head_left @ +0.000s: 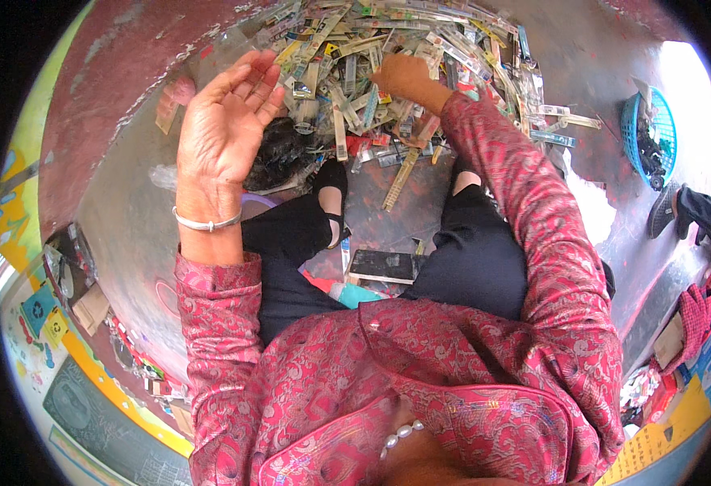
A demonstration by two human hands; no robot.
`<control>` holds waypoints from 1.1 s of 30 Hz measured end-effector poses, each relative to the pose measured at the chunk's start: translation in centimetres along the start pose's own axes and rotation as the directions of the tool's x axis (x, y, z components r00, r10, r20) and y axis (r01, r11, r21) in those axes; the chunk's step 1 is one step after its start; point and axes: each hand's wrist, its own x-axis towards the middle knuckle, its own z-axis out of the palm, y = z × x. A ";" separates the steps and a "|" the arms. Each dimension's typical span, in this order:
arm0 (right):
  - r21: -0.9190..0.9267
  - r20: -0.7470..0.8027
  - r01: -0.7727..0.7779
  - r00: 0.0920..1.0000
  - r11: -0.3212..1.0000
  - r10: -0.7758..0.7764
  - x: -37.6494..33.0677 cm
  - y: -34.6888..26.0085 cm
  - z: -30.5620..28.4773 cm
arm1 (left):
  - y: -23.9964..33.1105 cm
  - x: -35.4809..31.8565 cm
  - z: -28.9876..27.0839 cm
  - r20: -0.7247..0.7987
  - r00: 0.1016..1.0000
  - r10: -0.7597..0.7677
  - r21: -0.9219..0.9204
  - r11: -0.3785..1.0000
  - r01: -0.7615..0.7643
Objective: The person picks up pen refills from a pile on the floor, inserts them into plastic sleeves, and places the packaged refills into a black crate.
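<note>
Head view — hands (226, 134) above packet pile (388, 57) edge, floor (129, 211) beside

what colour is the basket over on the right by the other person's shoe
Blue: the basket is an open-weave plastic one holding dark items, seen best in the head view.

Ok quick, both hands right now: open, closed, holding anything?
Left hand: raised, open, palm showing, holding nothing.
Right hand: closed, down in the pile of packaged strips; what it grips cannot be told.

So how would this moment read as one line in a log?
left hand: raised, palm open, empty | right hand: reaching into pile of packaged strips | seated on floor | blue basket far right
</note>
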 end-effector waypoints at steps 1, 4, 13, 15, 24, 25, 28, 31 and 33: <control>-0.038 -0.019 0.047 0.999 0.998 -0.048 0.1 0.6 1.6 | -0.1 0.1 0.0 0.012 1.000 -0.012 0.001 1.000 0.012; -0.114 -0.031 -0.009 1.000 0.993 0.005 0.3 2.9 3.4 | -0.8 -0.1 0.4 0.054 0.996 -0.065 -0.002 0.998 0.065; -0.019 0.184 -0.360 0.916 0.933 0.358 -4.6 14.5 6.2 | -1.1 -0.6 0.7 0.140 0.983 -0.119 0.012 0.993 0.119; -0.087 0.380 -0.339 0.858 0.937 0.346 -4.1 17.5 7.8 | -1.1 -0.4 1.0 0.156 0.980 -0.124 0.018 0.992 0.123; -0.233 -0.094 0.279 0.947 0.932 -0.307 1.1 2.7 1.5 | -1.3 -0.1 0.2 0.127 0.986 -0.110 0.032 0.994 0.107; -0.274 -0.066 0.386 0.906 0.881 -0.418 2.2 2.1 2.4 | -1.4 -0.1 0.6 0.125 0.985 -0.121 0.043 0.992 0.116; -0.351 -0.080 0.487 0.835 0.800 -0.544 3.7 4.3 7.1 | -1.4 -0.3 0.8 0.154 0.978 -0.138 0.067 0.989 0.129; -0.351 -0.086 0.475 0.842 0.807 -0.533 2.0 5.5 7.6 | -1.5 -0.4 0.5 0.150 0.980 -0.131 0.077 0.990 0.120; -0.279 -0.072 0.468 0.861 0.839 -0.504 0.6 6.5 8.1 | -1.4 -0.4 0.5 0.150 0.979 -0.136 0.065 0.990 0.127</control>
